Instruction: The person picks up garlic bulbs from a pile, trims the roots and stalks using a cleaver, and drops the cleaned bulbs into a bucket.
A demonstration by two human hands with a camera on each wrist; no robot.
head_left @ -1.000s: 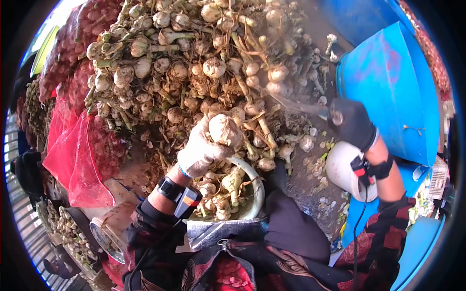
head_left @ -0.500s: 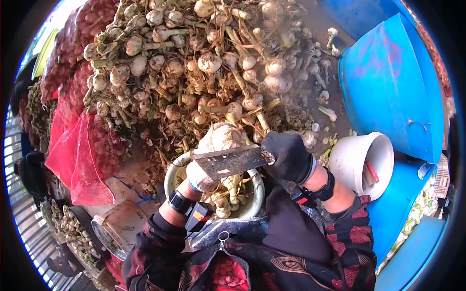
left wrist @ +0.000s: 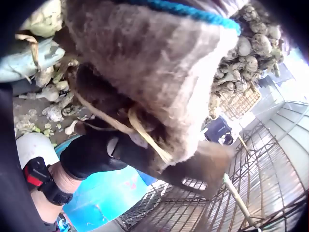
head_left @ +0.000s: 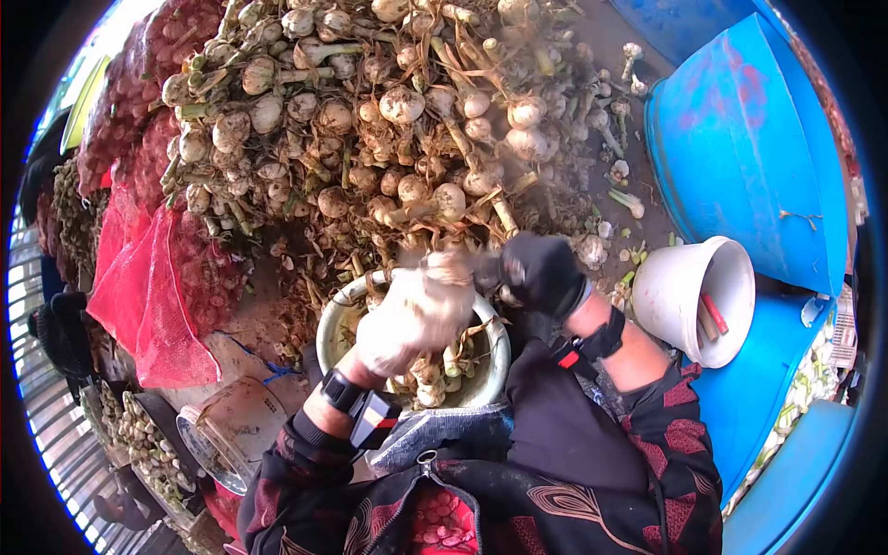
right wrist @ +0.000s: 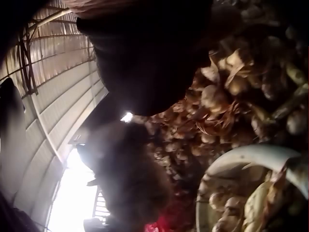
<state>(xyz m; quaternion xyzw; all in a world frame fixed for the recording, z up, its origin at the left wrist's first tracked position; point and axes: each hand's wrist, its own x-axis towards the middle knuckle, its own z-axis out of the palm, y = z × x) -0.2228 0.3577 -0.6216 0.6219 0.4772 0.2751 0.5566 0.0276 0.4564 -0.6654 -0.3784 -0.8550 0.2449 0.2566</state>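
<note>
In the head view my left hand (head_left: 416,314), in a dirty white glove, grips a garlic bulb (head_left: 446,268), blurred by motion. Black-gloved, my right hand (head_left: 541,277) holds a broad-bladed knife close beside that bulb. The left wrist view shows the knife's blade (left wrist: 210,162) passing just under the white glove, with strips of dry garlic skin (left wrist: 145,133) hanging there. Below both hands stands a pale round tub (head_left: 499,356), in which trimmed garlic bulbs (head_left: 430,384) lie.
A big heap of stemmed garlic (head_left: 370,120) rises ahead. To the right are a tipped white bucket (head_left: 666,301) with a red-handled item inside and a large blue barrel (head_left: 740,157). Red mesh sacks (head_left: 153,296) and a dirty clear bucket (head_left: 236,421) stand left.
My right hand has come in from the right side with the knife, across the bulb to my left hand. The knife has since moved off the bulb's top toward its right side.
</note>
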